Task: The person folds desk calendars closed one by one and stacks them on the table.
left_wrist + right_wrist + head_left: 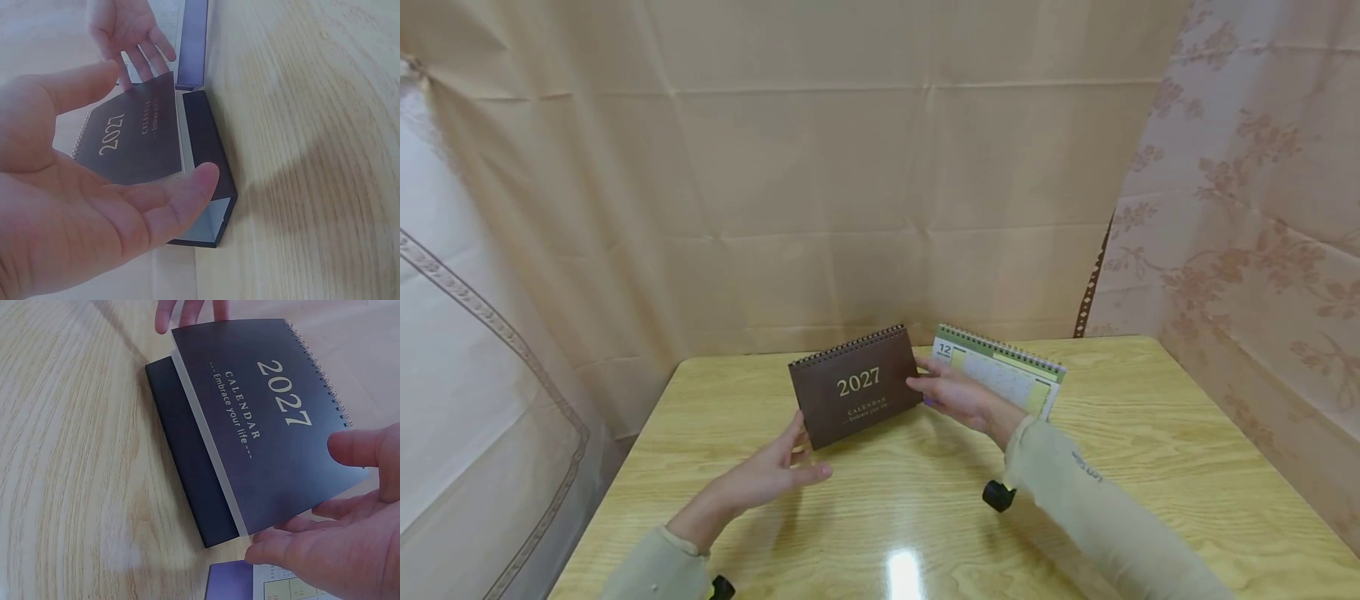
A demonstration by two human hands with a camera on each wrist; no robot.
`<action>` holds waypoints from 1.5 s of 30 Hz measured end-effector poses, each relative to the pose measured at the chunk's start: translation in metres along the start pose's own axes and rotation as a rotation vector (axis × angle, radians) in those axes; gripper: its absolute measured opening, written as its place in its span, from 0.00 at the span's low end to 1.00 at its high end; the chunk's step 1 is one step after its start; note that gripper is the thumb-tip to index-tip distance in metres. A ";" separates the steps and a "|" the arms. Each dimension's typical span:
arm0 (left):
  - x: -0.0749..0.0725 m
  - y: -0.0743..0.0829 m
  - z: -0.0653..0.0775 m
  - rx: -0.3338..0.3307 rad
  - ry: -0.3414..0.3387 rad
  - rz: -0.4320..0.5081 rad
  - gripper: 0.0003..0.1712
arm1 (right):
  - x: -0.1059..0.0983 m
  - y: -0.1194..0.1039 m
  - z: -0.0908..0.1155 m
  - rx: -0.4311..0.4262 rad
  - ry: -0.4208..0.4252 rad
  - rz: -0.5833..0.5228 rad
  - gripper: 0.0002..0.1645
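Extending loose, unclenched fingers (pixel 181 203), my left hand (pixel 763 481) is at the left end of the brown calendar (pixel 859 396); I cannot tell how firmly the fingertips touch it. My right hand (pixel 961 398) is at the calendar's right end, its fingers fairly straight and overlapping the cover's edge, with any pressure there unclear to me. Between both hands, the brown calendar stands on the table (pixel 1150 467), spiral along the top, gold 2027 facing me, its left end angled nearer. To the right of it, partly hidden by my right hand, I see a green-and-white calendar (pixel 1002 375) with a purple base (pixel 230 581). Behind the brown calendar hangs a beige cloth (pixel 850 167); farther right of it, a floral cloth (pixel 1262 208).
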State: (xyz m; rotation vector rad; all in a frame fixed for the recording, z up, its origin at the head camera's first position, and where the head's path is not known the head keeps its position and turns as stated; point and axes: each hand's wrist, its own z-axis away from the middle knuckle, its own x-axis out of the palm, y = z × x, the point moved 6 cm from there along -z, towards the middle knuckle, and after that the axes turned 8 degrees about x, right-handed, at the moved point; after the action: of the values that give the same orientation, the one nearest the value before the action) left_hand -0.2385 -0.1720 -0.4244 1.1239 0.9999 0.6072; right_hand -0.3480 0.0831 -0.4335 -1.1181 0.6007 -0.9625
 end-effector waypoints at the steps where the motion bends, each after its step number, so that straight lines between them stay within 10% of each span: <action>1: 0.000 -0.001 0.000 0.000 -0.004 0.005 0.66 | 0.000 0.001 0.000 0.000 0.005 0.003 0.42; 25: -0.002 -0.017 -0.007 0.015 0.023 0.036 0.65 | 0.000 0.010 -0.002 0.011 0.058 0.084 0.44; 34: -0.022 -0.022 -0.014 0.031 0.342 -0.090 0.50 | -0.002 0.005 -0.006 -0.023 0.071 0.089 0.48; 45: -0.023 -0.026 -0.029 0.096 0.485 0.003 0.30 | 0.001 0.008 -0.018 -0.031 0.104 0.063 0.44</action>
State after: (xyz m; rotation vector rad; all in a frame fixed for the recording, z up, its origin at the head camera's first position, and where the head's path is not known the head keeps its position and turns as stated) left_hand -0.2763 -0.1869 -0.4431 1.0834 1.4548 0.8654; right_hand -0.3596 0.0750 -0.4478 -1.0753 0.7330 -0.9641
